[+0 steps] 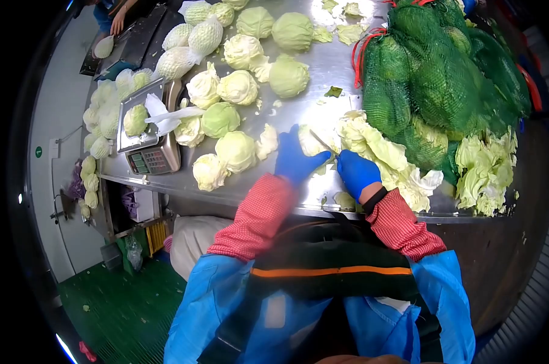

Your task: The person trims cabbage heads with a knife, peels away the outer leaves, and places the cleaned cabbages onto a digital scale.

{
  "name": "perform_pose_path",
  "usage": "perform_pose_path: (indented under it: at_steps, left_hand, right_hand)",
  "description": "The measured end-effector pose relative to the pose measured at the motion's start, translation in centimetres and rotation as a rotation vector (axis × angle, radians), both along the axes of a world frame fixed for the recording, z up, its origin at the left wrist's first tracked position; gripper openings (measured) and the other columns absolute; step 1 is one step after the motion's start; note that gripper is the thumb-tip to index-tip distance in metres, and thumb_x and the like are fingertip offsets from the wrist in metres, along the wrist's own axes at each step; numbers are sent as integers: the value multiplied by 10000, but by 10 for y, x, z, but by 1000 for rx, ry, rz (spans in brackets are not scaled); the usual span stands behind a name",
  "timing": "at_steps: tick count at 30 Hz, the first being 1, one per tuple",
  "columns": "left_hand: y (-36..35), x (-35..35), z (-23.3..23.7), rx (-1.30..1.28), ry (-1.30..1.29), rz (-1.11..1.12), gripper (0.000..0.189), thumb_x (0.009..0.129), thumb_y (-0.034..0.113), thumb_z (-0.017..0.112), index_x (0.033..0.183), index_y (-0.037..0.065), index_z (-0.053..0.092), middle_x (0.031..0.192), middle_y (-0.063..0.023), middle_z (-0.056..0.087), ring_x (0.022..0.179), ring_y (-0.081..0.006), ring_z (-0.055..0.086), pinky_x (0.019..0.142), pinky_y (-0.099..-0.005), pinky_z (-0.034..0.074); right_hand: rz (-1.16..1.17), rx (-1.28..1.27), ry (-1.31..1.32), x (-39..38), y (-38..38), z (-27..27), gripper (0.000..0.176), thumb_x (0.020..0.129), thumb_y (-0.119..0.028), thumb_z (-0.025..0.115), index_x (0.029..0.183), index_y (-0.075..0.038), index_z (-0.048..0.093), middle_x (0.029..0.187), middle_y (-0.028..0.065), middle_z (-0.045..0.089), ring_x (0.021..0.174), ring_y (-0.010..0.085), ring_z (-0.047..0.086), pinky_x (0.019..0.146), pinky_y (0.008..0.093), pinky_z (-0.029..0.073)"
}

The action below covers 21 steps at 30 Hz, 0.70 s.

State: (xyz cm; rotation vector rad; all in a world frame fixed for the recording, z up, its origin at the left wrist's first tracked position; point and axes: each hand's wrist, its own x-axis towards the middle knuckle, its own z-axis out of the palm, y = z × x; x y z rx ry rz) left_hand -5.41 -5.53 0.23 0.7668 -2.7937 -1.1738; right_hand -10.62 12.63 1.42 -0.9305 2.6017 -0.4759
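My right hand [357,172], in a blue glove, is closed around the handle of a knife. The knife's blade [323,140] slants up and left over a pale green cabbage [309,144]. My left hand [295,159], also blue-gloved and slightly blurred, grips this cabbage from the left, fingers along its side and thumb stretched toward the knife. Part of the cabbage is hidden behind the hand. Loose cabbage leaves [377,148] lie heaped just beyond and to the right of my right hand. A trimmed cabbage [235,151] sits left of my left hand.
Several cabbages [288,76] stand on the metal table [323,109]. Green net sacks [432,67] of cabbages fill the right side. A scale [156,159] with a cabbage on it is at left, near net-wrapped cabbages [204,37]. Another person's hand [118,23] shows at upper left.
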Motion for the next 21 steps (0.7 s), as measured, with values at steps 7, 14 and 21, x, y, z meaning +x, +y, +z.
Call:
perform_pose_path:
  at_steps: [7,14,21]
  left_hand:
    - [6,-2,-7,16,14,1,1136,591,486,837,1420,-42,267,1258,-258,396,1187,-375,463,997,-432,414]
    - [-18,25,-21,470,233,-26,1138,594,339,879,1461,0,224,1352,-207,377,1291,-310,373,1052,-448,356]
    - [-22,56,-41,546,391,-71,1132,623,276,869,1495,47,184,1418,-179,351,1319,-305,349,1088,-430,319]
  right_hand:
    - [-81,51,207,-34,-22,-32,171,894,-185,511,864,-58,622,797,161,673,725,313,677,620,419,534]
    - [-152,-110,-39,-34,-41,4,344,912,-426,545,962,-92,611,852,163,682,774,345,668,683,429,526]
    - [-213,-145,-89,-44,-62,-25,355,916,-432,526,970,-97,632,923,183,670,827,372,644,715,441,506]
